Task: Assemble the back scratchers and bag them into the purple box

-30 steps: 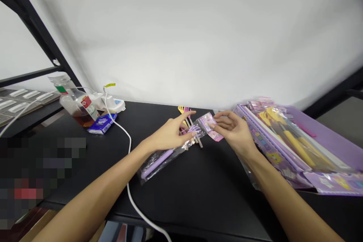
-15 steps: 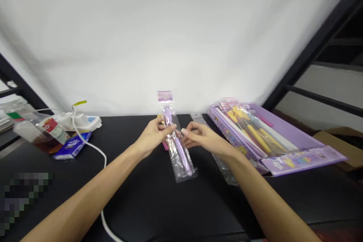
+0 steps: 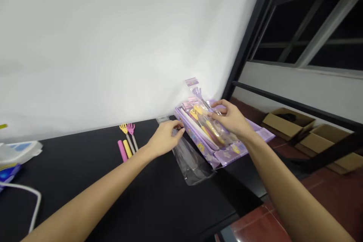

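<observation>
A purple hand-shaped back scratcher (image 3: 197,92) in a clear bag with a printed header is in my right hand (image 3: 231,117), held over the purple display box (image 3: 224,158). The lower part of that bag is hard to make out behind my fingers. Inside the box lie bagged yellow back scratchers (image 3: 211,128). My left hand (image 3: 164,138) holds nothing, thumb and fingers apart, above an empty clear plastic bag (image 3: 190,162). Left of it, an unwrapped yellow back scratcher (image 3: 124,127) and a pink back scratcher (image 3: 131,128) lie side by side, next to pink and yellow handles (image 3: 122,151).
A white power strip (image 3: 24,151), a blue packet (image 3: 8,174) and a white cable (image 3: 35,196) are at the left. Beyond the table's right edge are a black metal frame (image 3: 297,104) and cardboard boxes (image 3: 289,124) on a red tiled floor.
The bagged purple back scratcher has moved right, from between both hands to over the box in my right hand. My left hand has let go. The view has turned right.
</observation>
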Action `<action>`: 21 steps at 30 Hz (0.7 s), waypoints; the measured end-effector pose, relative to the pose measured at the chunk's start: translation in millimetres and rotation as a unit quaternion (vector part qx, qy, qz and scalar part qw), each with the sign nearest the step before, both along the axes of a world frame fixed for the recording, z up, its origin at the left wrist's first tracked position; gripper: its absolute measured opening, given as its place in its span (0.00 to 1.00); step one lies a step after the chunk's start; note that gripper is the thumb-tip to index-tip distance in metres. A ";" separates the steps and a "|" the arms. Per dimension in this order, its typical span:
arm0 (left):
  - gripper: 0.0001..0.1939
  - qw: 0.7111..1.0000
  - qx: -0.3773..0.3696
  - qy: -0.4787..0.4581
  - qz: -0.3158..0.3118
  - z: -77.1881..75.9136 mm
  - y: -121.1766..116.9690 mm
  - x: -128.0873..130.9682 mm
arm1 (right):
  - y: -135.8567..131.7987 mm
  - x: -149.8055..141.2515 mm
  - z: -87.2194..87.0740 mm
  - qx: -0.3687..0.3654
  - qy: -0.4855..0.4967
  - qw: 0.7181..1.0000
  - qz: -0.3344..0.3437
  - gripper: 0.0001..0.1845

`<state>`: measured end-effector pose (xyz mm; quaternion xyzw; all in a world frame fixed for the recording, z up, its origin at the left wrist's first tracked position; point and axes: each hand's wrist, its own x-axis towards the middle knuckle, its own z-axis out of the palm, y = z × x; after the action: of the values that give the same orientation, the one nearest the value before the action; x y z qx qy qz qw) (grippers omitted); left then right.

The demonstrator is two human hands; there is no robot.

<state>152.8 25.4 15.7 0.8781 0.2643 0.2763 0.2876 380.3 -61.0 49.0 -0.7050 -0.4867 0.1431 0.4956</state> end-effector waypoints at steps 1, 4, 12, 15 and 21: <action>0.13 0.999 0.039 0.003 -0.010 -4.0 -3.4 6.8 | -1.6 9.5 -5.1 -0.007 -0.030 0.999 -0.027 0.16; 0.18 0.993 0.114 0.009 -0.027 -12.5 -9.7 24.5 | -4.4 26.9 -24.0 -0.045 -0.131 0.989 -0.058 0.13; 0.19 0.988 0.144 0.038 -0.041 -16.3 -8.3 39.5 | -11.1 51.8 -32.0 -0.131 -0.151 0.976 0.082 0.21; 0.19 0.988 0.147 0.029 -0.045 -18.4 -9.2 36.7 | -15.2 58.1 -23.8 -0.165 -0.163 0.967 0.105 0.21; 0.17 0.989 0.136 0.019 -0.046 -10.8 -4.2 19.7 | -5.0 25.5 -1.2 -0.055 -0.309 0.949 0.041 0.10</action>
<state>172.5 21.2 4.9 0.9254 0.1892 0.2793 0.1726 405.8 -66.0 47.7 -0.7200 -0.6362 -0.0348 0.2750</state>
